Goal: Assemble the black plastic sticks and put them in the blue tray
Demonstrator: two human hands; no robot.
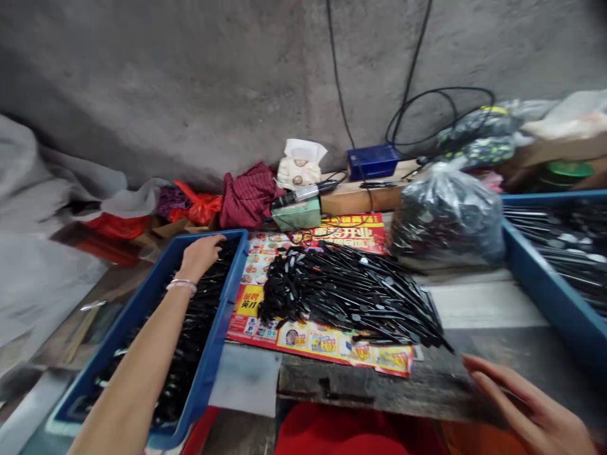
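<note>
My left hand (202,258), with a bracelet at the wrist, reaches over the far end of the left blue bin (219,338). Its fingers curl down at the black pieces (194,328) inside; what they grip is hidden. My right hand (535,407) is low at the right, above the table edge, slightly blurred. Its fingers stretch toward the pile with nothing seen in them. Between the hands, a heap of thin black sticks (351,291) with wider flat ends lies on a red and yellow printed sheet (294,339).
A clear plastic bag (448,218) of dark pieces stands right of the heap. Another blue bin (535,265) holds more black sticks. Behind are a pen-like tool (306,193) on a green box (298,215), a maroon cloth (249,196), and a dark blue box (373,162) beneath hanging cables.
</note>
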